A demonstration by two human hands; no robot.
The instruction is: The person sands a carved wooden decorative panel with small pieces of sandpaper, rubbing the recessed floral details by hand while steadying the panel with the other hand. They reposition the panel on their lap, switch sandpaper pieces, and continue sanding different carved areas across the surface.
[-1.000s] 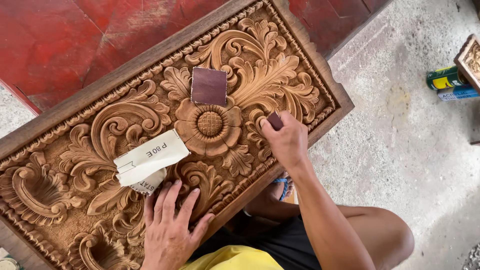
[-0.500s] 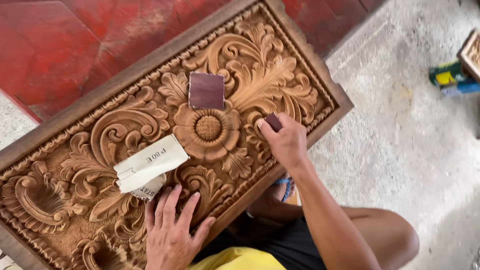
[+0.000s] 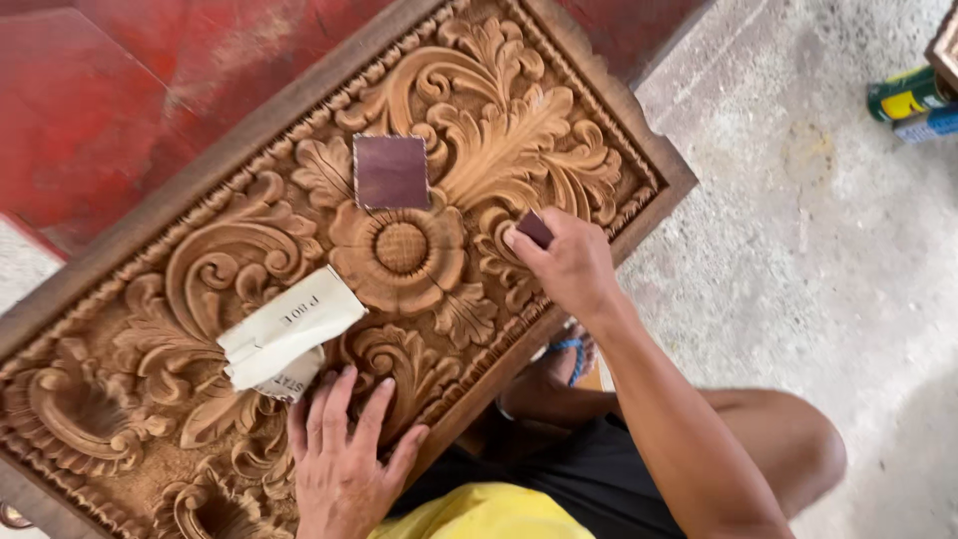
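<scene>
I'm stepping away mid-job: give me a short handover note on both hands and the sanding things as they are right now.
Right hand: pinches a small dark sandpaper piece against the carved wooden panel, right of the centre flower.
Left hand: flat on the panel's near edge, holding nothing.
Spare dark sandpaper square lies above the flower; folded white sandpaper sheets lie beside the left fingers.
Sanded so far: cannot tell. Left: cannot tell.

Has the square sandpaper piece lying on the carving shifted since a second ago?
No. The square sandpaper piece lies just above the carved central flower, the same as before; only the camera view drifted. The right hand presses a small dark piece beside that flower.
</scene>
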